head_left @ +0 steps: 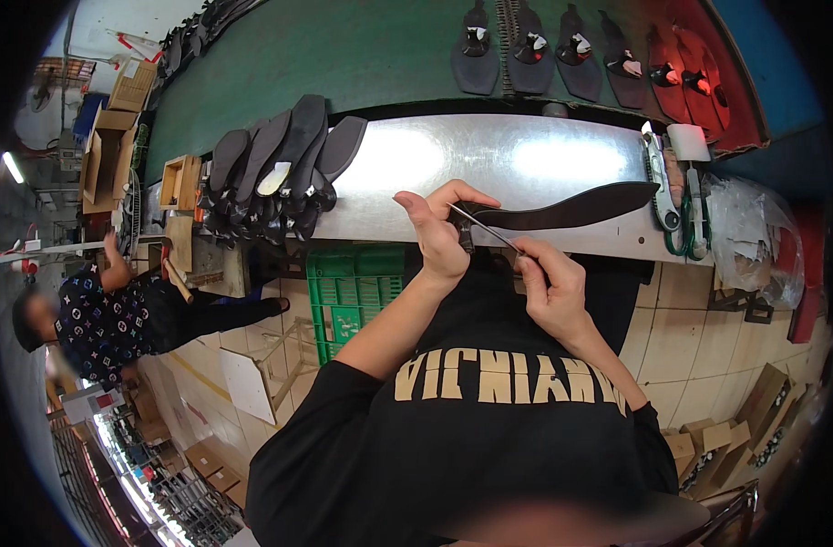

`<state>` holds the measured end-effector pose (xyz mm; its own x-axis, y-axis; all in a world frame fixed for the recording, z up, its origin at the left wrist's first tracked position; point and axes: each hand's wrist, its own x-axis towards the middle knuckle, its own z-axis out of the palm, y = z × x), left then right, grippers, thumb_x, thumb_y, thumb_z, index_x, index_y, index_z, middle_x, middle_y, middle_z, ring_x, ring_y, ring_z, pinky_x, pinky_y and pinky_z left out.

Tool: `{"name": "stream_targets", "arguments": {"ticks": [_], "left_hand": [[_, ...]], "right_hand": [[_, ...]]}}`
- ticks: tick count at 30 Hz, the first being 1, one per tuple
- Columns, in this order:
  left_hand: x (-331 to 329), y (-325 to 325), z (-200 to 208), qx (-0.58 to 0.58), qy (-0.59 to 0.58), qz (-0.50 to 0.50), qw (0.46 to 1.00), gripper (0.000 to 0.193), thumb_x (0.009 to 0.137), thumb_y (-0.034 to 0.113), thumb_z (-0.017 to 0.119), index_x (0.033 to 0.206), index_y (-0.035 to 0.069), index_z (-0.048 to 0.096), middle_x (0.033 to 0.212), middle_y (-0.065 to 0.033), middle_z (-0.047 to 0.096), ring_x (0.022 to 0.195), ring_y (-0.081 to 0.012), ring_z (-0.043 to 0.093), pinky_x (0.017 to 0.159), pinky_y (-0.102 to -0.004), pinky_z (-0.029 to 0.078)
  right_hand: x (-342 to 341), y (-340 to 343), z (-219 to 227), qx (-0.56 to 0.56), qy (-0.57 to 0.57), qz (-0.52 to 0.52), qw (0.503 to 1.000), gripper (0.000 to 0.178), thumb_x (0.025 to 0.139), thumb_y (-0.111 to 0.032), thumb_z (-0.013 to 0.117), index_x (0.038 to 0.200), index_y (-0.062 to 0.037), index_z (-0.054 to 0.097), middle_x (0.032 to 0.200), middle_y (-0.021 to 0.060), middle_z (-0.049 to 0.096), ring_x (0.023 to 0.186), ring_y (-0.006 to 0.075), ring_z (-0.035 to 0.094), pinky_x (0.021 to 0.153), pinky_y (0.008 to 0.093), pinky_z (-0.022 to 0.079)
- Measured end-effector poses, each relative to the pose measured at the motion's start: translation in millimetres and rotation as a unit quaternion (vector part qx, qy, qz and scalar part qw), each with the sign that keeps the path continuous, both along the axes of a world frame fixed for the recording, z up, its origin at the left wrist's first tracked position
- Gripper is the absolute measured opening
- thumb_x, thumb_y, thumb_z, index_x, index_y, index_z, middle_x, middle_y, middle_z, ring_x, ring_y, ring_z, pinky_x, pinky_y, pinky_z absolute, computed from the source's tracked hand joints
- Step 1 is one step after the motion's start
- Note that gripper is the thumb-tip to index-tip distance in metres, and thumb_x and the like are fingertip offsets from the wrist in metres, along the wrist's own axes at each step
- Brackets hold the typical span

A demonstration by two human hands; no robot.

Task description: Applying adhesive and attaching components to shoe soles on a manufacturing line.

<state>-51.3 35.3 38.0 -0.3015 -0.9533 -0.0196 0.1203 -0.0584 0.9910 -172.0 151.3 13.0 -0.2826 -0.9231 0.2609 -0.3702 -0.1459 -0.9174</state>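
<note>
My left hand point(442, 239) is closed round the strap end of a black sandal point(576, 208), its thumb raised. The sandal's long curved sole points right, over the near edge of the metal worktop point(426, 150). In my right hand point(555, 290) is a slender metal rod-like tool point(486, 227), pinched between the fingers. The tool slants up to the left, its far end beside my left fingers. Whether its tip touches the strap I cannot tell. To the left, a pile of black sandals point(284, 164) lies on the worktop.
A green conveyor belt point(362, 55) behind carries several sandals point(532, 59). At the right lie a utility knife point(661, 182), green-handled scissors point(694, 219), a white roll point(688, 142) and a plastic bag point(754, 242). A green crate point(344, 301) stands below; another person point(116, 314) is at far left.
</note>
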Motion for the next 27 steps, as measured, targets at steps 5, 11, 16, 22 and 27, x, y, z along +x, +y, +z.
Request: {"name": "stream_targets", "arguments": {"ticks": [5, 11, 16, 22, 27], "left_hand": [[16.4, -12.8, -12.2, 0.059, 0.053, -0.059, 0.995, 0.104, 0.082, 0.087, 0.001, 0.077, 0.002, 0.061, 0.076, -0.0077, 0.065, 0.074, -0.0164, 0.059, 0.072, -0.0245, 0.046], [-0.2, -9.4, -1.7, 0.428, 0.286, -0.038, 0.857, 0.062, 0.084, 0.071, 0.056, 0.078, 0.009, 0.058, 0.079, -0.0050, 0.064, 0.081, -0.0193, 0.062, 0.080, -0.0378, 0.053], [2.5, -3.8, -34.2, 0.445, 0.364, -0.065, 0.816, 0.059, 0.090, 0.067, 0.050, 0.072, 0.012, 0.062, 0.077, -0.0041, 0.064, 0.069, -0.0228, 0.062, 0.081, -0.0420, 0.051], [-3.6, -4.2, -24.8, 0.421, 0.277, -0.009, 0.864, 0.072, 0.088, 0.077, 0.039, 0.071, 0.011, 0.060, 0.066, -0.0038, 0.059, 0.064, -0.0222, 0.058, 0.071, -0.0369, 0.048], [1.3, -8.8, -32.1, 0.382, 0.278, -0.084, 0.877, 0.081, 0.089, 0.079, 0.028, 0.069, 0.008, 0.060, 0.064, -0.0074, 0.057, 0.063, -0.0236, 0.053, 0.070, -0.0378, 0.047]], "right_hand": [[1.8, 6.2, 12.6, 0.038, -0.022, 0.116, 0.992, 0.021, 0.083, 0.004, 0.064, 0.103, -0.0005, 0.065, 0.086, 0.0130, 0.068, 0.068, 0.0241, 0.066, 0.062, 0.0296, 0.052], [-5.5, 2.1, 21.0, 0.014, 0.009, -0.011, 1.000, 0.014, 0.088, -0.001, 0.063, 0.102, -0.0020, 0.064, 0.083, 0.0135, 0.066, 0.066, 0.0263, 0.065, 0.059, 0.0322, 0.051], [1.1, -7.0, 16.3, -0.029, 0.065, -0.037, 0.997, 0.012, 0.090, -0.003, 0.062, 0.102, -0.0020, 0.062, 0.084, 0.0140, 0.066, 0.068, 0.0296, 0.066, 0.059, 0.0336, 0.051], [7.8, -3.5, 11.0, 0.031, 0.068, -0.003, 0.997, 0.012, 0.091, -0.005, 0.061, 0.102, -0.0027, 0.059, 0.086, 0.0150, 0.065, 0.072, 0.0336, 0.065, 0.061, 0.0366, 0.052], [4.4, -1.1, 18.6, 0.059, 0.059, 0.053, 0.995, 0.012, 0.090, -0.004, 0.061, 0.102, -0.0034, 0.060, 0.085, 0.0145, 0.065, 0.073, 0.0338, 0.065, 0.062, 0.0368, 0.052]]}}
